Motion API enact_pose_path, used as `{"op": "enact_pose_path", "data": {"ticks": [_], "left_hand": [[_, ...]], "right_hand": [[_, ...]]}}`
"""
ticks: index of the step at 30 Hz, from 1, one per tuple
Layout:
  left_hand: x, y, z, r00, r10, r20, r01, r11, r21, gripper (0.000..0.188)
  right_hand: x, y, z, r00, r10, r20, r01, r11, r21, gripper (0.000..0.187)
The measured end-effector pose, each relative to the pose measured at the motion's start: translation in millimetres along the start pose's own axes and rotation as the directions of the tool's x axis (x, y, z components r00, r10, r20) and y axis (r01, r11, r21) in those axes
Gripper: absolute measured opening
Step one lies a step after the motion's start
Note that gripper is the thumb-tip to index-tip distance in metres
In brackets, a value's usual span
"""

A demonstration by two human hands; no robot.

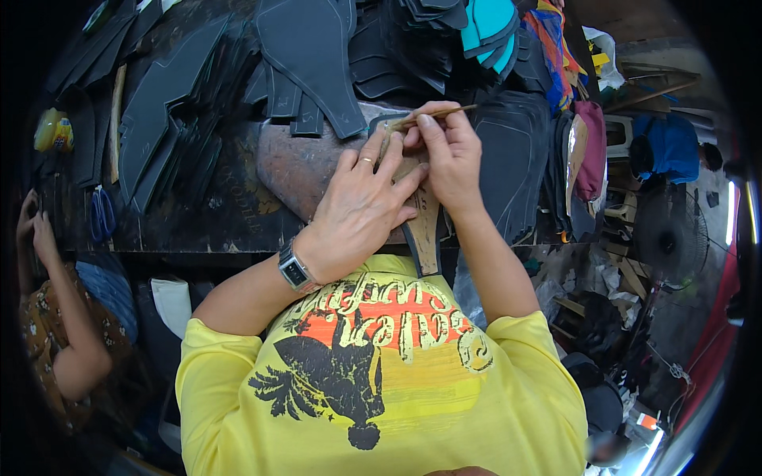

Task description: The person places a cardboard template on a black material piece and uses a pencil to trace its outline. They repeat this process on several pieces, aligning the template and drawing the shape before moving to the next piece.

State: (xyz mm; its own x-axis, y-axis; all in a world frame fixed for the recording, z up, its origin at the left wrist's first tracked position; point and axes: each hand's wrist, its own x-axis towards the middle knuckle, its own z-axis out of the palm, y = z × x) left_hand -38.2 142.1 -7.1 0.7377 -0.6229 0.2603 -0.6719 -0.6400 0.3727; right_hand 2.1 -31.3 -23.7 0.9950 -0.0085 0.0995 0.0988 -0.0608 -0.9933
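Note:
My left hand [359, 202] lies with its fingers spread over a narrow brown template [427, 230], pressing it down. The template rests on a dark piece of sheet material, whose edge shows round it and at the lower tip. In my right hand [454, 159] a thin brown pen-like tool [454, 109] is pinched, slanting to the upper right. Its tip is near my left fingertips, at the template's upper end. What kind of tool it is does not show. Under both hands lies a worn brown board [294, 170] on the dark table [238, 226].
Stacks of cut black pieces [186, 103] lie left and more black pieces [309, 59] at the back. Turquoise pieces [488, 36] sit back right, beside a dark stack [508, 166]. Blue-handled scissors [102, 214] lie left. Another person's arm [75, 333] is at far left; a fan [671, 238] stands right.

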Motion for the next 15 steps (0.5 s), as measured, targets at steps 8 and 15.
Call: {"op": "enact_pose_path", "data": {"ticks": [8,15], "left_hand": [[-24.4,10.0,10.4,0.994,0.007,-0.106,-0.014,0.998,-0.066,0.037],[-26.0,11.6,10.1,0.992,-0.005,-0.129,-0.002,0.998,-0.059,0.043]], "right_hand": [[-4.8,3.1,10.0,0.986,-0.166,0.017,0.159,0.901,-0.403,0.010],[1.7,-0.3,3.5,0.999,0.001,-0.037,0.000,1.000,0.030,0.010]]}}
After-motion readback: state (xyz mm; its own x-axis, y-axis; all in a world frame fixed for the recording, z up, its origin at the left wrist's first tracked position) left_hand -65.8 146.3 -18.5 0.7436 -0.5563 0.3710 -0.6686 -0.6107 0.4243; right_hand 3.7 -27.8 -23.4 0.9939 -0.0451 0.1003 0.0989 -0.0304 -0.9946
